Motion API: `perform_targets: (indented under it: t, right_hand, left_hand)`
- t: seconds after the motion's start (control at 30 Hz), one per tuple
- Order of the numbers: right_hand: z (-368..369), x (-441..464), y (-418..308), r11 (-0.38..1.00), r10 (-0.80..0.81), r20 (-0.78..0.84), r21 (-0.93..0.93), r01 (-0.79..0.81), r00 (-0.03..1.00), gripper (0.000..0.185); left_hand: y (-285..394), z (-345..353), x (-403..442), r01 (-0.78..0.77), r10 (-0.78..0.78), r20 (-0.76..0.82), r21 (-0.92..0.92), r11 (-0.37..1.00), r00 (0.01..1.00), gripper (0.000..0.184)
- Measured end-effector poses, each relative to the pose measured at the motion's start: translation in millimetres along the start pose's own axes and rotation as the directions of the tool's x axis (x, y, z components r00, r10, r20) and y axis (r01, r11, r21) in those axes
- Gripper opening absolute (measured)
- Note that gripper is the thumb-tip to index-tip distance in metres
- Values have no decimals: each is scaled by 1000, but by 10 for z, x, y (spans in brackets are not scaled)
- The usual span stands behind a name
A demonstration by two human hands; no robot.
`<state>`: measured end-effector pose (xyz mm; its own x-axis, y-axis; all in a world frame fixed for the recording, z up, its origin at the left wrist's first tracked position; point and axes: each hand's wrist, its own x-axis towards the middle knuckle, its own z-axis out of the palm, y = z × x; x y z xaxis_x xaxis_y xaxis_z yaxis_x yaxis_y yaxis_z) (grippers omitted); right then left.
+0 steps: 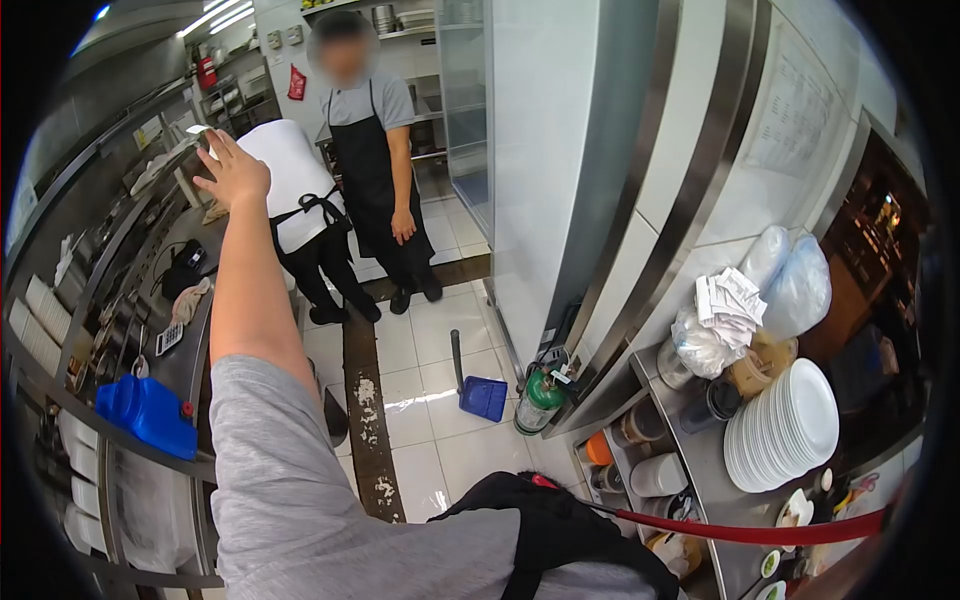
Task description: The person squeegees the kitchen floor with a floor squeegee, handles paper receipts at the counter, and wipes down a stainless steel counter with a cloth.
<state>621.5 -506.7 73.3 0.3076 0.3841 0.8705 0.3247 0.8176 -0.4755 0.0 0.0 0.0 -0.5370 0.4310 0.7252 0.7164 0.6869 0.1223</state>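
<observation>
The left hand (238, 177) was extended at upper left of the frame, fingers spread beside a white slip (197, 129), grip not determinable; the right hand was out of view, and handling was judged unfinished, remainder unclear.

Glossy floor tiles (418, 400); smooth plastic jug (150, 418); paper slips (729, 303).

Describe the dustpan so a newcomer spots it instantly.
Find the tall white panel near centre; follow it down to the tiled floor. Left of the green cylinder is the dustpan: blue, with a long dark handle, unlike the rounded cylinder.
</observation>
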Motion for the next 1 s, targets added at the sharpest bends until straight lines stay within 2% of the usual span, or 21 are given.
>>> perform_targets:
  t: [0.07, 0.1, 0.2, 0.3, 0.33, 0.37, 0.4, 0.43, 0.47, 0.5, 0.57, 0.6, 0.63, 0.67, 0.7, 0.77, 0.8, 0.9, 0.93, 0.97, 1.0]
  right_hand:
    - [-67, 38, -80, 1000, -15, 223, 19, 12, 975, 30]
    - [-97, -72, -9, 1000, 1, 187, 27, -7, 982, 30]
    - [13, -103, -101, 1000, -10, 212, 23, 6, 977, 29]
    - [166, -164, -155, 999, -29, 298, 43, 16, 954, 20]
    - [281, -183, 7, 863, -199, 85, 487, 133, 976, 19]
    - [435, -192, 173, 535, -354, -134, 783, 318, 925, 18]
    - [275, -196, -27, 854, -250, 110, 494, 166, 962, 18]
    - [263, -176, -131, 996, -50, 291, 84, 27, 955, 18]
    - [269, -194, -27, 996, -49, 291, 86, 24, 955, 18]
    - [416, -190, 182, 858, -216, 99, 494, 140, 971, 18]
    - [411, -174, 194, 551, -285, -142, 785, 284, 948, 18]
    - [240, -153, 16, 856, -204, 108, 501, 124, 973, 18]
    - [167, -131, -79, 995, -25, 300, 97, -5, 953, 18]
    - [111, -131, -86, 994, -28, 308, 106, -5, 951, 18]
    - [120, -132, -94, 994, -29, 313, 111, -6, 949, 18]
    - [143, -138, -98, 995, -33, 312, 101, 1, 950, 17]
    - [127, -140, -103, 994, -38, 309, 108, 5, 950, 17]
    - [84, -162, -135, 995, -45, 293, 101, 15, 955, 16]
    - [87, -169, -146, 996, -51, 284, 78, 30, 957, 17]
    - [93, -177, -154, 998, -58, 276, 53, 45, 959, 17]
    - [80, -188, -156, 997, -65, 277, 60, 50, 959, 17]
  left_hand:
    - [-3, 20, -15, -25, 25, -11, -23, 999, 1000, 74]
    - [50, -62, 36, -56, 56, -36, -9, 998, 998, 74]
    - [113, -52, -68, -68, 67, -31, -36, 997, 997, 74]
    - [94, -13, -96, -92, 91, -36, -20, 996, 995, 75]
    - [79, -3, -125, -96, 94, -47, -51, 994, 994, 75]
    - [66, 26, -129, -97, 95, -47, -53, 994, 994, 75]
    - [40, 76, -129, -101, 98, -46, -59, 993, 994, 74]
    - [12, 101, -152, -99, 97, -42, -67, 993, 994, 73]
    - [-20, 120, -162, -99, 97, -42, -64, 993, 994, 73]
    - [-48, 117, -177, -111, 107, -53, -83, 990, 993, 69]
    - [-118, 291, -99, -118, 112, -64, -103, 988, 992, 66]
    - [-195, 600, 61, -201, 162, -158, -276, 940, 974, 60]
    - [-232, 539, 52, -290, 192, -258, -429, 855, 947, 55]
    - [-263, 480, 42, -179, 137, -117, -566, 805, 984, 43]
    - [-306, 495, 52, -174, 132, -115, -563, 808, 985, 43]
    - [-395, 517, 105, -71, 61, -39, -694, 717, 997, 35]
    - [-434, 515, 112, -84, 61, -58, -730, 678, 996, 33]
    - [-506, 511, 66, -9, 28, 6, -860, 511, 1000, 41]
    - [-497, 618, 90, -21, 26, -15, -966, 259, 1000, 49]
    - [-521, 731, 95, 115, 75, 121, -990, 82, 990, 63]
    - [-510, 569, 11, 143, 91, 146, -989, 35, 985, 69]
